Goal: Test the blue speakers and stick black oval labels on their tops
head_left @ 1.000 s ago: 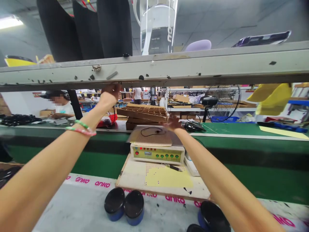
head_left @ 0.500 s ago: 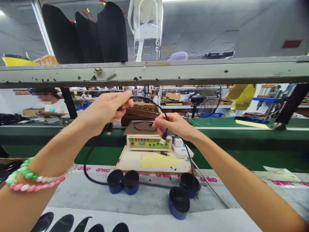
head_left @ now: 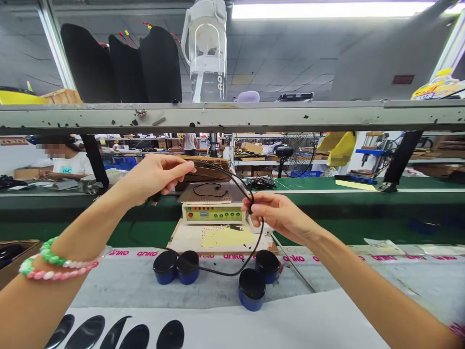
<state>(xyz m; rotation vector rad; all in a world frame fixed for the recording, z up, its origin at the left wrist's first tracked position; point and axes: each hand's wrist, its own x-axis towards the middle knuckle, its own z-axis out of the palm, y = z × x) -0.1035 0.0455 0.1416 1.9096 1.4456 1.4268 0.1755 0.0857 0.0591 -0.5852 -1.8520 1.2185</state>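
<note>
My left hand [head_left: 156, 175] is raised in front of me and pinches a black cable [head_left: 232, 180] between thumb and fingers. The cable arcs to the right into my right hand [head_left: 278, 215], whose fingers are closed around it, then loops down over the bench. Both hands hover above a cream tester box [head_left: 212, 212] with a red button and green lights, standing on a wooden board [head_left: 181, 237]. Several round dark blue containers [head_left: 252, 290] with black lids sit on the bench just in front of the board.
A grey metal shelf [head_left: 290, 115] crosses overhead, carrying black pads and a clear bottle [head_left: 205, 46]. A green conveyor [head_left: 363, 194] runs behind the tester. A co-worker [head_left: 65, 162] sits at the far left. Black oval pieces [head_left: 134, 335] lie on a white sheet near me.
My hands came back from the conveyor area holding the black cable. My right hand dropped lower and nearer, and the cable's loop swung right, across the blue containers.
</note>
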